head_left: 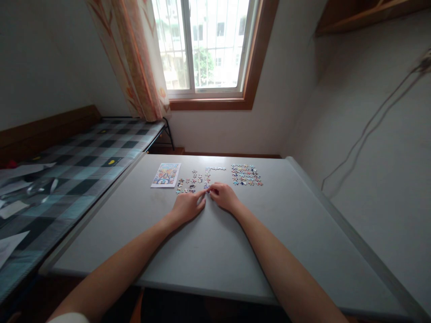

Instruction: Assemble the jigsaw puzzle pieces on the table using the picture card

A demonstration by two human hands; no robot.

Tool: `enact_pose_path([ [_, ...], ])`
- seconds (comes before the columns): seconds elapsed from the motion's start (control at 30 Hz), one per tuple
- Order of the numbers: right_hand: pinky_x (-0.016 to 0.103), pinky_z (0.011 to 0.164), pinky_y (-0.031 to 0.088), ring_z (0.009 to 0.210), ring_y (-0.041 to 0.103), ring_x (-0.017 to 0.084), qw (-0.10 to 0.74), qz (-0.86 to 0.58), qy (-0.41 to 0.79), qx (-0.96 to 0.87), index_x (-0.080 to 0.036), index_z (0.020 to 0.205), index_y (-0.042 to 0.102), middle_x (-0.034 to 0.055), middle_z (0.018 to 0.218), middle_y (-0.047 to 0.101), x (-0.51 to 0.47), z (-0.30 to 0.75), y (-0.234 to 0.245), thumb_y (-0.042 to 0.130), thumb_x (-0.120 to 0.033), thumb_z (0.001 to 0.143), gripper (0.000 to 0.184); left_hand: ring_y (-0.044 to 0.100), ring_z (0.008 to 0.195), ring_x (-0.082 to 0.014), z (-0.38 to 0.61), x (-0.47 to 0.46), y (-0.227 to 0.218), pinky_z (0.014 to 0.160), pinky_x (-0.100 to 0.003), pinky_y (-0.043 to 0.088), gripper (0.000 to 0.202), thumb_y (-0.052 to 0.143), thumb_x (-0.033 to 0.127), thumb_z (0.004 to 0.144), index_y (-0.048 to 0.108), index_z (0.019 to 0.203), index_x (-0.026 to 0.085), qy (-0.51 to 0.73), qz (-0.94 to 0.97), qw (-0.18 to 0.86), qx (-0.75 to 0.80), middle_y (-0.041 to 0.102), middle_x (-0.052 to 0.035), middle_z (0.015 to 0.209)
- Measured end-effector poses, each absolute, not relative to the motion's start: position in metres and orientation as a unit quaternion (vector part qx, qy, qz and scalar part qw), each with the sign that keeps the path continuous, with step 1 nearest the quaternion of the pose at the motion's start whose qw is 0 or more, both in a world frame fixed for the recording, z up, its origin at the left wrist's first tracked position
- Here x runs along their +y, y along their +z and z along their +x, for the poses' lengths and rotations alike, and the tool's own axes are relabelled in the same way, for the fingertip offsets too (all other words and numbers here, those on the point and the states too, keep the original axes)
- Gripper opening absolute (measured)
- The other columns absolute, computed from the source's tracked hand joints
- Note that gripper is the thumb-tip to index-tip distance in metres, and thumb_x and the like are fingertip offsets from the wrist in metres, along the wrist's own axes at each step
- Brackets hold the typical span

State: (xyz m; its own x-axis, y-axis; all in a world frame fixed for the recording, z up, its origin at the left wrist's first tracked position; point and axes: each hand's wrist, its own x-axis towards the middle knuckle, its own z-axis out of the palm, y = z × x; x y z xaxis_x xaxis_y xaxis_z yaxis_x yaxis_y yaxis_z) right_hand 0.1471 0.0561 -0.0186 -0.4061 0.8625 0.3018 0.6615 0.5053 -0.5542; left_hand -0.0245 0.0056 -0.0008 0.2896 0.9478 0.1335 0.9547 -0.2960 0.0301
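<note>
Both my hands rest on a grey table, meeting at the near end of a small jigsaw puzzle. My left hand lies low with fingers together, the forefinger stretched to a puzzle piece at the bottom of the joined edge strip. My right hand is curled, its fingertips pinched on that same piece. Loose pieces lie just left of the strip, a bigger spread of pieces to its right. A printed picture card lies at the far left.
A bed with a checked cover and papers stands close along the table's left side. A window with a curtain is behind the table. A wall with a hanging cable borders the right side.
</note>
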Motion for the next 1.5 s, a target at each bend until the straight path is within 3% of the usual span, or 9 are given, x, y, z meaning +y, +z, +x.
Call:
enact_pose_path([
  [0.63,0.023,0.074,0.042,0.074,0.058,0.013,0.314,-0.444,0.185,-0.818,-0.019,0.09,0.071,0.0036,0.083,0.067,0.0583,0.1482,-0.0202,0.05,-0.012,0.078,0.026,0.065,0.076,-0.0222,-0.0221,0.0055,0.0011,0.07,-0.03,0.044,0.044,0.036,0.044,0.089,0.049,0.128,0.029,-0.06,-0.796,0.007,-0.603,0.07,-0.0076,0.083],
  [0.83,0.021,0.067,0.04,0.071,0.058,0.013,0.267,-0.457,0.167,-0.832,-0.021,0.089,0.073,0.0031,0.078,0.066,0.0562,0.148,-0.0166,0.049,-0.016,0.08,0.026,0.064,0.076,-0.02,-0.0218,0.0046,0.0043,0.072,-0.029,0.044,0.046,0.036,0.045,0.089,0.048,0.131,0.031,-0.051,-0.796,0.001,-0.604,0.07,-0.0067,0.084],
  [1.0,0.022,0.065,0.039,0.069,0.057,0.014,0.243,-0.471,0.149,-0.835,-0.019,0.077,0.072,0.0035,0.074,0.066,0.0554,0.1453,-0.015,0.051,-0.018,0.079,0.022,0.064,0.078,-0.0199,-0.02,0.0033,0.0081,0.074,-0.028,0.044,0.046,0.037,0.045,0.089,0.05,0.13,0.031,-0.052,-0.789,-0.015,-0.612,0.069,-0.0063,0.083],
  [1.27,0.022,0.071,0.041,0.07,0.058,0.013,0.316,-0.46,0.172,-0.812,-0.019,0.088,0.073,0.0037,0.08,0.067,0.0564,0.1472,-0.0171,0.05,-0.014,0.079,0.025,0.065,0.079,-0.0209,-0.0206,0.0041,0.0043,0.074,-0.029,0.044,0.046,0.038,0.045,0.089,0.049,0.13,0.027,-0.054,-0.786,-0.007,-0.615,0.069,-0.0079,0.086],
  [1.5,0.023,0.072,0.041,0.073,0.059,0.014,0.31,-0.467,0.168,-0.811,-0.019,0.087,0.073,0.004,0.08,0.067,0.0571,0.1468,-0.018,0.05,-0.015,0.078,0.025,0.065,0.075,-0.0209,-0.0229,0.0062,-0.0007,0.07,-0.028,0.043,0.047,0.039,0.045,0.088,0.044,0.132,0.028,-0.07,-0.788,-0.004,-0.612,0.069,-0.0057,0.081],
])
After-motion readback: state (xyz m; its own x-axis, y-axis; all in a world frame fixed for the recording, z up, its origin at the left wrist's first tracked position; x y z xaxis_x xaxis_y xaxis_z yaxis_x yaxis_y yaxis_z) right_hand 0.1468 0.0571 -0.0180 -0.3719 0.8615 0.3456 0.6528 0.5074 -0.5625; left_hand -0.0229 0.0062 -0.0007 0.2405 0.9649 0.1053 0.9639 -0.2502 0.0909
